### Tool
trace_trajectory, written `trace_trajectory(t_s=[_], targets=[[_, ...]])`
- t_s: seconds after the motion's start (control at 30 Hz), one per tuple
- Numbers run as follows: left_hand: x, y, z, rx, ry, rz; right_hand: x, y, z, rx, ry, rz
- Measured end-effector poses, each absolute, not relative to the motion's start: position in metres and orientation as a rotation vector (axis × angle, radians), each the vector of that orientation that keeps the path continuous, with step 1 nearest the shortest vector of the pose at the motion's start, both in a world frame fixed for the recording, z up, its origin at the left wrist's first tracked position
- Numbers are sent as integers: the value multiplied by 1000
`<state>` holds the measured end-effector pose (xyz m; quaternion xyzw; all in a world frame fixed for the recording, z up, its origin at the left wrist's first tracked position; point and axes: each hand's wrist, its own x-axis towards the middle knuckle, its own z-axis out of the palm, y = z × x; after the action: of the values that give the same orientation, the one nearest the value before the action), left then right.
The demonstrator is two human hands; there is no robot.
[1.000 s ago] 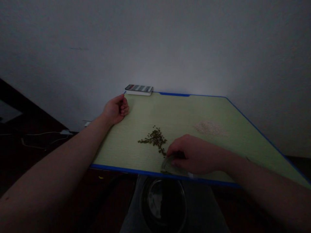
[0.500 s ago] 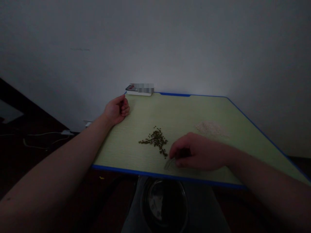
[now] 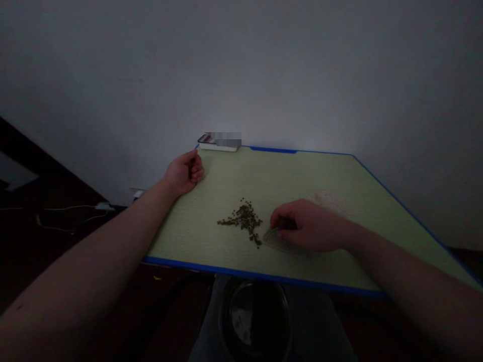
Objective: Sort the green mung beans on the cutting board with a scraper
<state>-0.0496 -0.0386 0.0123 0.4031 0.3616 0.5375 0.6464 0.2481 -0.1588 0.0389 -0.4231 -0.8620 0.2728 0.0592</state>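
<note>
Clear protractor (image 3: 272, 238), long axis sideways, corner pointing left

Pale yellow-green tabletop (image 3: 279, 176), bright blue edging (image 3: 241, 273) on my feed.
I see dark olive in the speckled seed pile (image 3: 247, 216), pinkish white in the grain pile (image 3: 334, 201), translucent grey in the clear piece (image 3: 273, 240), dull grey across the wall (image 3: 264, 65).

In dim light, a pale wall (image 3: 302, 75) (faintly marked at left) backs the blue-edged green counter (image 3: 271, 176); the floor (image 3: 143, 332) is dark.
</note>
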Motion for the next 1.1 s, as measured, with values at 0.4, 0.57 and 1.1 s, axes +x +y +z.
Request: trace_trajectory(t_s=[0.4, 0.57, 1.1], targets=[[-50, -38, 11, 924, 811, 1217, 242, -159, 33, -1317, -2527, 782], [-51, -36, 10, 938, 802, 1211, 239, -160, 33, -1259, -2533, 803], [-50, -36, 11, 922, 811, 1196, 227, -164, 33, -1090, -2623, 868]])
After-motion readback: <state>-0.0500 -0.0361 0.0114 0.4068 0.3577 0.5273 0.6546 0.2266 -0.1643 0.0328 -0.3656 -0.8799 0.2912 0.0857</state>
